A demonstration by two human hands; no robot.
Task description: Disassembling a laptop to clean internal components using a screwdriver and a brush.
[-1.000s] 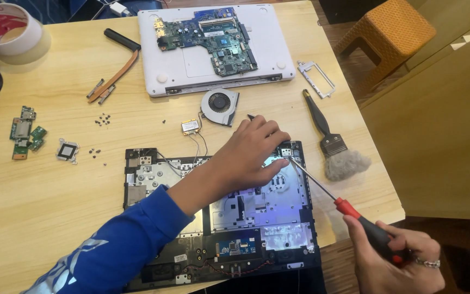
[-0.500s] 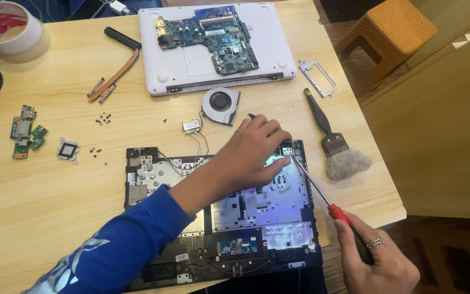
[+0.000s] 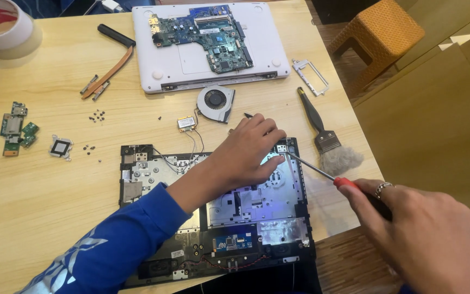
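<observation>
A black laptop top case (image 3: 153,179) lies inner side up on the wooden table (image 3: 44,201), its silver keyboard backing showing. My left hand (image 3: 248,152), in a blue sleeve, rests on its upper right part with fingers bent near the corner. My right hand (image 3: 425,239), wearing a ring, grips a red-handled screwdriver (image 3: 322,173). The thin shaft runs up-left, and its tip meets the case's upper right corner just under my left fingertips.
A white laptop base (image 3: 175,65) with a green motherboard lies at the back. Near it are a round fan (image 3: 216,103), a small card on wires (image 3: 186,123), a dusting brush (image 3: 325,136), a metal bracket (image 3: 311,76), a copper heat pipe (image 3: 107,73), small boards (image 3: 14,128), loose screws (image 3: 98,115) and a tape roll (image 3: 4,27). A woven stool (image 3: 379,41) stands at right.
My right hand has risen and come in from the lower right with the screwdriver. My left hand has stayed on the case's upper right part.
</observation>
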